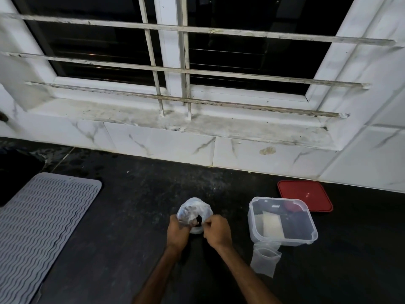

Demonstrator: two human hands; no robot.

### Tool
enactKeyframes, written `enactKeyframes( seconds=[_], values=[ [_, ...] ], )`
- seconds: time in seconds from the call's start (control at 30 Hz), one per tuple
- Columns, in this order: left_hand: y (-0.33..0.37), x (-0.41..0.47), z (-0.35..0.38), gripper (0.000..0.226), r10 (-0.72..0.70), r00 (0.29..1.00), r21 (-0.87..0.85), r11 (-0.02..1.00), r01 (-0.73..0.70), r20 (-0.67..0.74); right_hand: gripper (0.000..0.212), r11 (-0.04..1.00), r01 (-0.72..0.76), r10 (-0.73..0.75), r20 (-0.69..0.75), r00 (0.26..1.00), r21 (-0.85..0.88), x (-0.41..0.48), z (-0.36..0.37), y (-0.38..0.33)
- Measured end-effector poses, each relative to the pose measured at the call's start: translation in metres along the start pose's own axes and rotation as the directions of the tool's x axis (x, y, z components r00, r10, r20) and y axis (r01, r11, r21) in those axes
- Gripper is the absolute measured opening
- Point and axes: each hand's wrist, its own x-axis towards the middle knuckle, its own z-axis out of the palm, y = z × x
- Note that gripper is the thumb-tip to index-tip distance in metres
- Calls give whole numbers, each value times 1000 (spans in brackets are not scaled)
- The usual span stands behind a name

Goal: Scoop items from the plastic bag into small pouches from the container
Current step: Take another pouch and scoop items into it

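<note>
Clearly the plastic bag (pixel 194 212) is thin, limp and probably slippery, so both hands (pixel 177 231) pinching its rolled mouth looks the safest hold.

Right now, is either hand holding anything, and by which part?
Both hands, left and right, grip the plastic bag by its near edge, apparently at the opening, one hand on each side. The bag rests on the counter.
</note>
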Motion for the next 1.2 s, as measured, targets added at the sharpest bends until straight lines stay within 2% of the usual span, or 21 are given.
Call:
enactKeyframes(
  seconds=[0.07, 0.13, 0.23, 0.33, 0.43, 0.57, 0.7, 0.77, 0.8, 0.9, 0.97, 1.03, 1.1, 1.2],
  values=[
    [-1, 4, 3, 46, -10, 1000, -23, 1000, 10, 11, 22, 984, -94, 90, 37, 995, 148, 3, -5, 3],
    [7, 0, 4, 52, -26, 999, -86, 996, 29, 41, 22, 965, -144, 131, 76, 988, 218, 3, -9, 7],
    [50, -37, 0, 40, -40, 999, -130, 991, 44, 38, 24, 955, -156, 137, 91, 986, 254, 1, -13, 10],
    [62, -51, -3, 29, -43, 999, -114, 992, 45, 20, 24, 942, -167, 148, 86, 985, 291, -2, -15, 10],
    [54, -47, -7, 26, -13, 1000, -84, 996, 13, 2, 21, 912, -192, 176, 79, 981, 362, -6, -17, 8],
    [54, -49, -6, 23, 17, 1000, -85, 996, -17, 0, 18, 858, -255, 213, 145, 966, 446, -12, -20, 7],
    [62, -60, -9, 31, 85, 996, -67, 994, -86, -19, 16, 848, -272, 217, 170, 961, 455, -16, -28, 7],
    [64, -70, -13, 37, 123, 989, -88, 988, -130, -79, 15, 851, -257, 187, 194, 963, 458, -22, -35, 8],
    [64, -74, -15, 37, 142, 978, -82, 984, -156, -155, 15, 850, -249, 168, 209, 963, 464, -26, -40, 8],
    [68, -95, -16, 31, 258, 866, 35, 963, -269, -428, 13, 835, -223, 114, 239, 964, 503, -42, -63, 12],
    [73, -115, -9, 25, 357, 806, 67, 926, -371, -472, 12, 822, -201, 74, 249, 966, 533, -52, -83, 17],
    [71, -137, 8, 22, 424, 823, 51, 897, -438, -378, 11, 811, -179, 46, 245, 968, 557, -63, -107, 28],
    [60, -153, 31, 30, 433, 882, 34, 900, -435, -184, 11, 820, -155, 36, 221, 975, 550, -73, -133, 45],
    [47, -169, 68, 60, 305, 934, 92, 941, -326, 184, 10, 870, -102, 42, 133, 990, 483, -83, -167, 79]
  ],
)
